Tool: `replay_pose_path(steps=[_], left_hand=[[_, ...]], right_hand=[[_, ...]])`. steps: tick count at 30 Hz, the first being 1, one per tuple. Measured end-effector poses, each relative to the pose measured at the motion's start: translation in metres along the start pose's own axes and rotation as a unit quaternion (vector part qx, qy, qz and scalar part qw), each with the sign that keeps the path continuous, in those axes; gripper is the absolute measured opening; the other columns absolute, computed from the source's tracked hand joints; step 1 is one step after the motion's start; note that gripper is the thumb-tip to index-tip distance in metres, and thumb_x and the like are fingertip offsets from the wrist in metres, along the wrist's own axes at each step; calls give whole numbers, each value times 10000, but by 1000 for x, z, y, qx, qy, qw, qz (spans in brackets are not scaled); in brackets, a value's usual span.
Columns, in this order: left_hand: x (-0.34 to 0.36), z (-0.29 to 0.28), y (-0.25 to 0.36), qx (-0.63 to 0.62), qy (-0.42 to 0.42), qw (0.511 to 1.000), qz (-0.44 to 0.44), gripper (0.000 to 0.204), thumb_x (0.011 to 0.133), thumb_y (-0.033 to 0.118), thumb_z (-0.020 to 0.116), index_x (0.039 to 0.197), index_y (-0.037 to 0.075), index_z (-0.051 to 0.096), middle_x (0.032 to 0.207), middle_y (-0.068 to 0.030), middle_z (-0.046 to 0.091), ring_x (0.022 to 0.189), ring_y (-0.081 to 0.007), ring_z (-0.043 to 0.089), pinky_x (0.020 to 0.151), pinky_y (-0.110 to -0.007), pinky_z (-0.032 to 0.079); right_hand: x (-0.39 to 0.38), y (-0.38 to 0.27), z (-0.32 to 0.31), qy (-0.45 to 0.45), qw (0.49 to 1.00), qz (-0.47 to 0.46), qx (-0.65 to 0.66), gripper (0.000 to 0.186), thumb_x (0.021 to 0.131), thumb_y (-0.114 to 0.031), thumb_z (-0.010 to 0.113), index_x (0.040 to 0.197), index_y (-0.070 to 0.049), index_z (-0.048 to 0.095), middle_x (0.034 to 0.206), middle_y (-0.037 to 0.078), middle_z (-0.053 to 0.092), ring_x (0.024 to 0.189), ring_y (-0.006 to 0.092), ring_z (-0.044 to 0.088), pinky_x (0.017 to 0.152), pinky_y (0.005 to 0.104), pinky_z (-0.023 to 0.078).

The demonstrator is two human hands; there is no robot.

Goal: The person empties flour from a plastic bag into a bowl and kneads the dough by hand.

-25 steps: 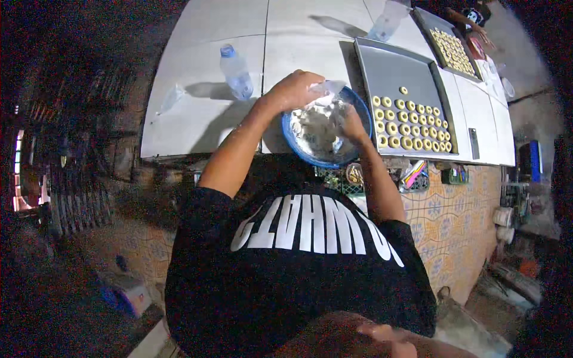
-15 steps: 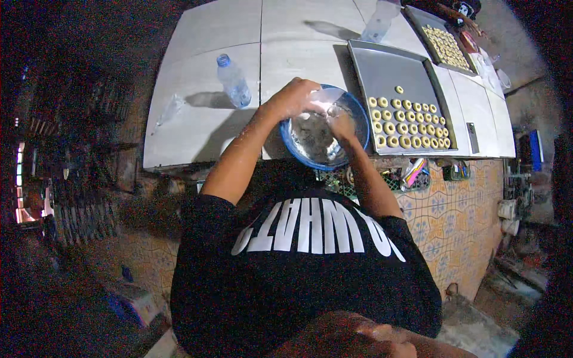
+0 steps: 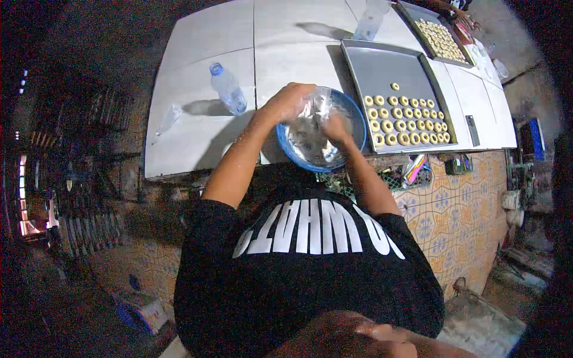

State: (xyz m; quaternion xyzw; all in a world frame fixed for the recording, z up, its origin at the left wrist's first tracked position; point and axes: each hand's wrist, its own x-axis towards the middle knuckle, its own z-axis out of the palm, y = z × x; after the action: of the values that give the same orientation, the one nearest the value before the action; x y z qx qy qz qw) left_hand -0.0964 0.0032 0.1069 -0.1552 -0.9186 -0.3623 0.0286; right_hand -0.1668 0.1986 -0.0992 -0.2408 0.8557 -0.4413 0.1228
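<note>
A blue-rimmed basin point(image 3: 290, 154) at the table's near edge has white residue or powder and a shiny, clear film inside. My left hand point(image 3: 292, 102) is closed on a clear plastic bag point(image 3: 319, 102) over the far left part of the rim. Inside the basin, my right hand point(image 3: 336, 127) is curled beside the bag's lower part; what its fingers grip, if anything, is hidden. Right of the basin lies a metal tray point(image 3: 382, 65) with rows of small ring-shaped dough pieces point(image 3: 403, 125).
An uncapped plastic bottle point(image 3: 228, 89) and a small crumpled clear plastic piece point(image 3: 169, 118) are on the left of the white table point(image 3: 203, 27). Another bottle point(image 3: 371, 21) stands at the back. A second tray point(image 3: 441, 42) and another person's hand point(image 3: 467, 19) show far right. A dark phone-like object point(image 3: 472, 130) lies right of the nearer tray.
My right hand has shifted slightly left inside the basin. The plastic bag stands out more between my hands. The whole view has tilted a little.
</note>
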Motion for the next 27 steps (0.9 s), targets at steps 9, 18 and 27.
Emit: replay_pose_path(steps=[9,18,27], left_hand=[[-12,-17,0,-54,-60,987,-137,290,897,208,572,1098,6,622,1024,-201,657,961,-284,637,859,-361,484],[-47,-37,22,-143,184,970,-71,242,905,164,580,1045,-25,636,944,-125,681,871,-149,605,801,-292,476],[-54,-6,6,-149,215,963,-67,188,889,99,564,1023,3,653,962,-137,687,885,-187,643,815,-301,481]], right_hand=[[-29,-72,-23,11,996,-49,-67,362,837,-214,551,1142,-21,577,1140,210,595,1052,355,567,937,428,426],[-26,-92,-29,11,994,-18,-103,298,856,-177,585,1137,-80,606,1128,136,627,972,317,615,881,398,461],[-24,-165,-52,-57,977,4,207,273,784,-125,576,1013,17,622,920,105,665,809,171,607,748,331,499]])
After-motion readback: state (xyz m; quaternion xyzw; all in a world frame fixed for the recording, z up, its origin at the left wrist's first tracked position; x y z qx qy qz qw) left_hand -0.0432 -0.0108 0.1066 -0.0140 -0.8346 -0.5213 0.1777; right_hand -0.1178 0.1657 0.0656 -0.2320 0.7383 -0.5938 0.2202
